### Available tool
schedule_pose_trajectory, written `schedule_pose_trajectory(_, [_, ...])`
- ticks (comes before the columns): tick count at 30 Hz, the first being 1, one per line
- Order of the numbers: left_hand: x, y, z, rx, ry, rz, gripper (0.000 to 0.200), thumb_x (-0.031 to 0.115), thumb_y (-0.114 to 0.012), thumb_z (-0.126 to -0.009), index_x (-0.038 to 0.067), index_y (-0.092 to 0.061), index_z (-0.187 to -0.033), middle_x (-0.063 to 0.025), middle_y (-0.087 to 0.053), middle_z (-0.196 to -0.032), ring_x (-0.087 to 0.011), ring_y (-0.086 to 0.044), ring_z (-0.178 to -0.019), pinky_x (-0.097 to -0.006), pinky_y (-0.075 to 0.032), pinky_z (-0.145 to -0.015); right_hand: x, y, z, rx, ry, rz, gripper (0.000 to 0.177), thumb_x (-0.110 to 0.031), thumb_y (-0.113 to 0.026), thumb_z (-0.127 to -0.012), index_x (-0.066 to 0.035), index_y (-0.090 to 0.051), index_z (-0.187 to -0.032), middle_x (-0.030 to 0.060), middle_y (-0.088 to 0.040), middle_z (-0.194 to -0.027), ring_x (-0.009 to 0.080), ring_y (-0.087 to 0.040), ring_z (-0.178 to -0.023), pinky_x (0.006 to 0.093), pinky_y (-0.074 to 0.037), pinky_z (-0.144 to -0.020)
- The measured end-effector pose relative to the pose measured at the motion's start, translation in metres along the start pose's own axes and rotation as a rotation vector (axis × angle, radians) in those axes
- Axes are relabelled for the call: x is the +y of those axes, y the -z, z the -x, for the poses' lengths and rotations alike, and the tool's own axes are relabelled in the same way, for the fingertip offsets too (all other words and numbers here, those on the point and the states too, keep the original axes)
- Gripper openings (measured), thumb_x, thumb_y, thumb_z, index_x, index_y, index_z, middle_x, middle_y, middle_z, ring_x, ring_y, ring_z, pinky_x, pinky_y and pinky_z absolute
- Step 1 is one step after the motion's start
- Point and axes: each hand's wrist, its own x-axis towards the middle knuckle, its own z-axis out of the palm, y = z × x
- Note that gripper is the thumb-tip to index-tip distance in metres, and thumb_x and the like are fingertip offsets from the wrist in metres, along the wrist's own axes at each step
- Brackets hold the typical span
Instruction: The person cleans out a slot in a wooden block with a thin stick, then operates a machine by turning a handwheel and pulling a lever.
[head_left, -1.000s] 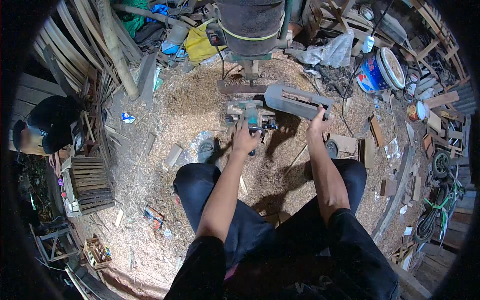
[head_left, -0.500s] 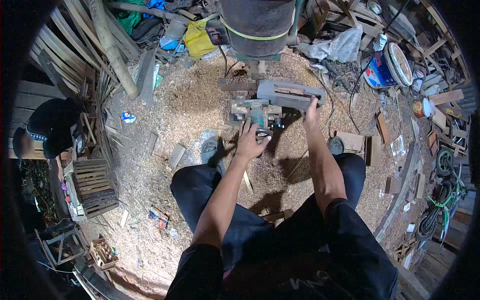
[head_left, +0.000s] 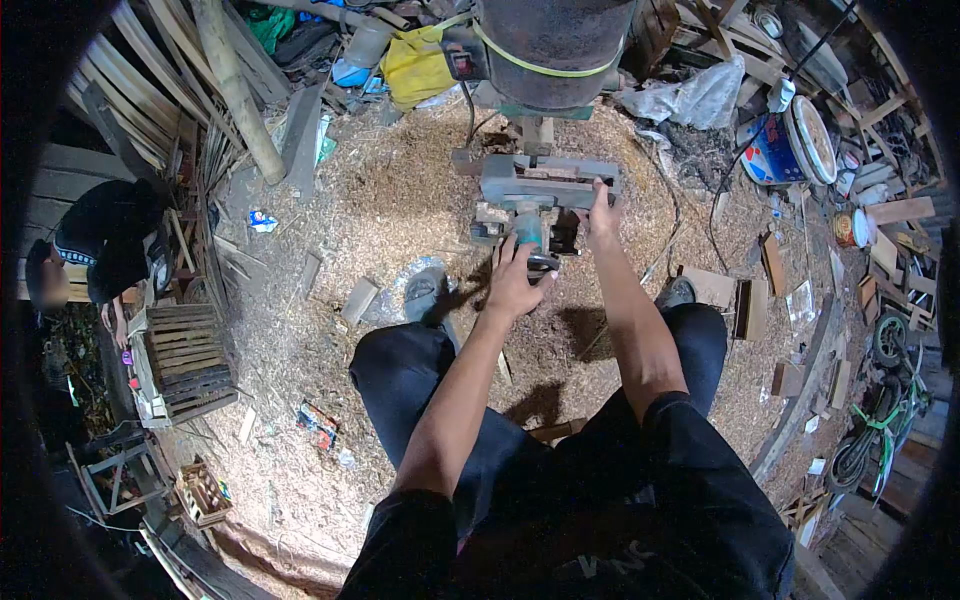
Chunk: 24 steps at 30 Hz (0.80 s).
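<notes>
A long grey block with a lengthwise slot (head_left: 510,185) lies across the far side of a low metal vise-like machine (head_left: 490,213). My right hand (head_left: 601,218) holds the block at its right end, with the thumb and fingers at the slot's edge. My left hand (head_left: 514,287) is on a dark round handwheel (head_left: 543,262) at the machine's near side. Its fingers reach over the wheel toward the turquoise body (head_left: 529,232), and the thumb lies along the rim. The palm side of this hand is hidden.
A large dark drum (head_left: 550,55) stands just beyond the machine. Wood shavings (head_left: 390,190) cover the floor. Wood offcuts (head_left: 361,300) lie around my feet, and a cable (head_left: 668,215) runs at right. Another person (head_left: 105,240) bends beside a slatted crate (head_left: 185,365) at left.
The slotted block has slid left over the machine, and my right hand has moved left with it. My left hand stays at the handwheel. The view has shifted slightly.
</notes>
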Motion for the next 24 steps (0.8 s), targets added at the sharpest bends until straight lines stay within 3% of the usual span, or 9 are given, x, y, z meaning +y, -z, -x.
schedule_pose_trajectory(6, [0.0,-0.003,-0.001,0.034,-0.014,0.008,0.068,0.037,-0.077,-0.077,0.007,-0.048,-0.131,-0.0284,-0.034,-0.144,-0.0471,-0.028,-0.137,-0.049,-0.028,-0.113,-0.008,0.008,-0.002,0.044,-0.019,0.014,0.102,-0.051,-0.072,-0.077,-0.01,-0.015,-0.151,0.017,-0.042,-0.138,0.0304,-0.051,-0.116,0.0428,-0.05,-0.085])
schedule_pose_trajectory(13, [0.005,0.002,-0.001,0.001,0.008,0.015,0.068,0.035,-0.077,-0.076,0.007,-0.047,-0.131,-0.0279,-0.034,-0.144,-0.045,-0.029,-0.136,-0.0476,-0.029,-0.113,0.006,0.024,-0.027,0.04,0.033,-0.052,0.08,-0.051,-0.069,-0.082,-0.012,-0.03,-0.141,0.0114,-0.05,-0.131,0.0251,-0.055,-0.11,0.0389,-0.052,-0.076])
schedule_pose_trajectory(19, [0.006,0.003,-0.002,-0.001,0.016,0.029,0.068,0.033,-0.077,-0.076,0.007,-0.047,-0.131,-0.0277,-0.034,-0.144,-0.0438,-0.032,-0.136,-0.0451,-0.031,-0.112,-0.004,0.037,-0.017,-0.05,0.062,0.001,0.082,-0.055,-0.067,-0.084,-0.012,-0.028,-0.142,0.0112,-0.047,-0.135,0.0266,-0.055,-0.112,0.0417,-0.053,-0.082])
schedule_pose_trajectory(24, [0.005,0.0,-0.001,0.036,-0.029,0.03,0.068,0.032,-0.078,-0.075,0.007,-0.047,-0.131,-0.0285,-0.034,-0.144,-0.0444,-0.031,-0.136,-0.0467,-0.03,-0.112,-0.008,0.033,-0.01,-0.061,0.003,0.034,0.092,-0.057,-0.069,-0.082,-0.011,-0.022,-0.146,0.0099,-0.043,-0.139,0.0272,-0.048,-0.122,0.0408,-0.05,-0.09])
